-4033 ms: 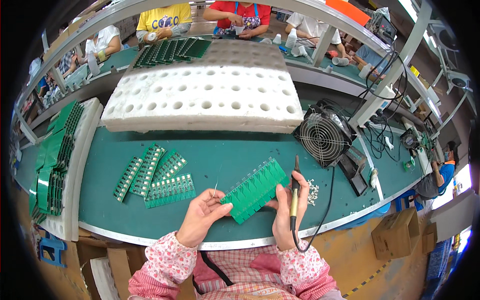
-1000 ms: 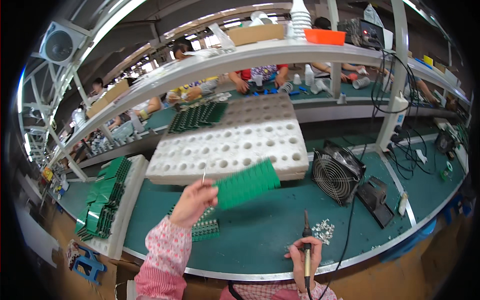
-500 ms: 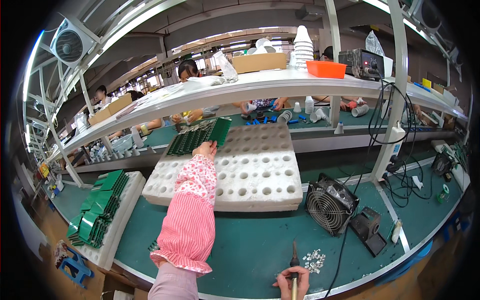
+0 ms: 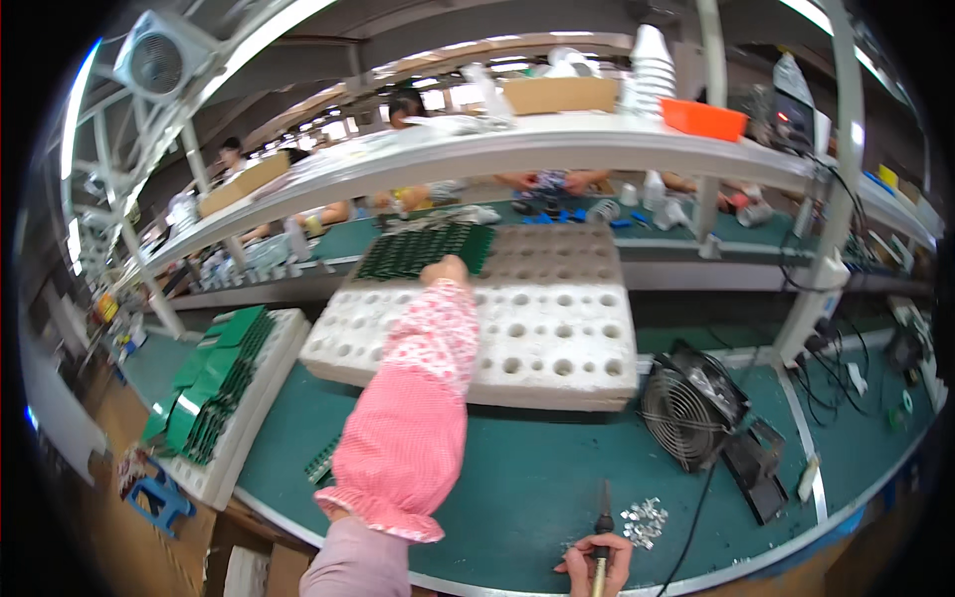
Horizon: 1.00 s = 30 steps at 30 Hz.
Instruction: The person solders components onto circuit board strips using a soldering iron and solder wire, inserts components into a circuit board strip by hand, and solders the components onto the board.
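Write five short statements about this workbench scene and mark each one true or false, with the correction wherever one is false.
1. The left hand reaches far across the white foam block to the green circuit boards laid at its far end. True.
2. The right hand is empty. False: it grips a soldering iron, tip pointing up and away from the person.
3. A small pile of silvery parts lies on the green bench mat just right of the iron. True.
4. The small black fan stands on the upper shelf. False: it stands on the bench, right of the foam block.
5. The left arm wears a pink patterned sleeve. True.
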Tool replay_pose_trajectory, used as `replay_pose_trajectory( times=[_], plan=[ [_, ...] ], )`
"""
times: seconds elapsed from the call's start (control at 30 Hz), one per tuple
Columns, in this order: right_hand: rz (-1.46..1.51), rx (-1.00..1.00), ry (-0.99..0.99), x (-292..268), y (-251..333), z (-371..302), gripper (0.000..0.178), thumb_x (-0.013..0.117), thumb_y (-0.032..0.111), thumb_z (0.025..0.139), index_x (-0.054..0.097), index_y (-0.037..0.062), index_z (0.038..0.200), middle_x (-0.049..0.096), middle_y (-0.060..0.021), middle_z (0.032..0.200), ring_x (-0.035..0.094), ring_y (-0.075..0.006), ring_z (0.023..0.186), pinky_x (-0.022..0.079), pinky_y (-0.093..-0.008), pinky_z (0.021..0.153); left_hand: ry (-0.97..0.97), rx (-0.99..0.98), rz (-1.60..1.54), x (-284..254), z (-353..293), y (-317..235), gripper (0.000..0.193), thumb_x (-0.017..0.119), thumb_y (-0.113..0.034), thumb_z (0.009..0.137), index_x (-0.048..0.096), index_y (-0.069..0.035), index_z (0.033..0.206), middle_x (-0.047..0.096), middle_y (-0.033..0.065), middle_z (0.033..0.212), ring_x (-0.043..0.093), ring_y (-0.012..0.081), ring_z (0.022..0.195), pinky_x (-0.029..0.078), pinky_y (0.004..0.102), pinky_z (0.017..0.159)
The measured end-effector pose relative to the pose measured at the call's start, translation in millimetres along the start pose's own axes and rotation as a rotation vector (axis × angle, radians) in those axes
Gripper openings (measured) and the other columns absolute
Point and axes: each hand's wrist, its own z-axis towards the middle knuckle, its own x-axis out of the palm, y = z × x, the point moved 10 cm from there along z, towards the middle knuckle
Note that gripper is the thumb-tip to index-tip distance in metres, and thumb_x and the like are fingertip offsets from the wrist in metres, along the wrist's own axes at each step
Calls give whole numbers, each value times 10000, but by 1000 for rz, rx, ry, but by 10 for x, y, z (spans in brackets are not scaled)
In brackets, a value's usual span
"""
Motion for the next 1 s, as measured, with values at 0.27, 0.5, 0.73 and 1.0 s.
replay_pose_trajectory(
  times=[0.27,0.5,0.73,1.0],
  plan=[
    [-34,26,-23,-84,19,-114,274,589,-3,843,470,43,1086,510,-95,935,550,-165,762,520,-264,611,418,153,-49,-148,-270,169,286,430,-184,893,558,-35,1101,641,98,973,628,148,813,417,239,576],
    [-5,29,-80,29,7,28,220,532,23,862,429,43,1055,479,-69,850,523,-132,692,490,-247,553,628,594,167,-1836,-1299,-537,471,386,-334,983,650,24,828,651,84,749,618,145,708,461,272,705],
    [-67,-7,-70,66,25,-15,200,529,48,875,442,45,1055,487,-66,865,527,-118,689,491,-233,547,460,932,905,-3062,-1323,30,332,509,-297,925,648,-6,843,651,124,776,625,233,710,466,353,711],
    [-209,-66,-150,-493,394,-200,163,427,146,967,447,33,1083,531,-74,787,528,-123,624,494,-259,548,266,1215,1296,-3202,-958,324,460,671,-397,768,614,-10,1011,621,182,956,600,354,877,471,441,750]
  ],
)
